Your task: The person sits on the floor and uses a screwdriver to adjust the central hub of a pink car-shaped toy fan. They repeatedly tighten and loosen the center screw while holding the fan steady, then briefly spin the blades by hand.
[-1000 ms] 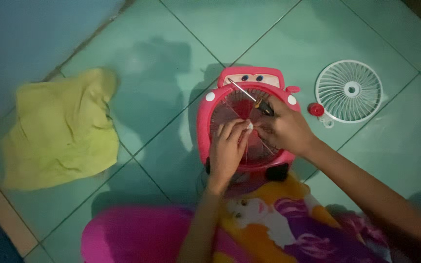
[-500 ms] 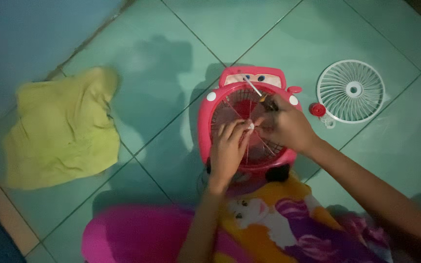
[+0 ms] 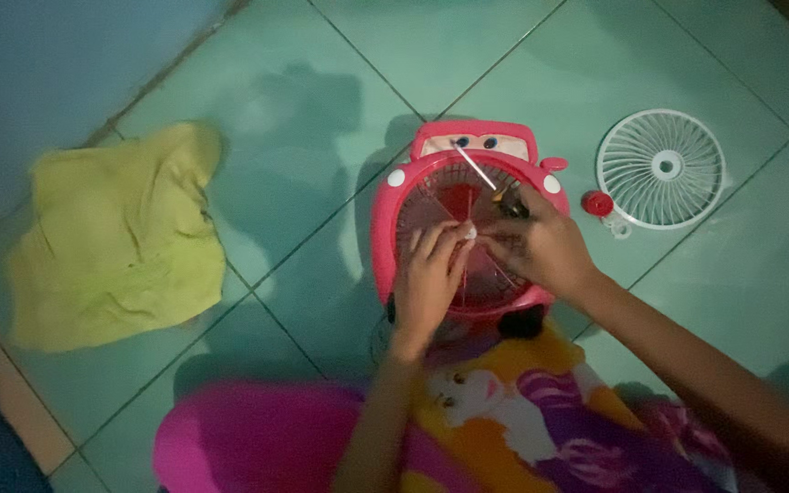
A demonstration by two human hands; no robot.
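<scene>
A small pink fan (image 3: 408,196) shaped like a cartoon car lies face up on the green tiled floor. Its front opening shows red blades (image 3: 454,196) behind thin wire spokes. My left hand (image 3: 426,278) rests on the fan's middle, fingertips pinching at the hub. My right hand (image 3: 541,246) sits over the right side of the opening and grips a thin tool (image 3: 477,169) with a pale shaft that points up and left. What my left fingers pinch is too small to tell.
A white round fan grille (image 3: 661,169) lies on the floor to the right, with a small red cap (image 3: 597,203) beside it. A crumpled yellow-green cloth (image 3: 120,242) lies to the left. Pink and colourful patterned clothing (image 3: 522,420) fills the bottom.
My right hand and the thin tool have shifted slightly over the fan's upper right. My left hand stays at the hub.
</scene>
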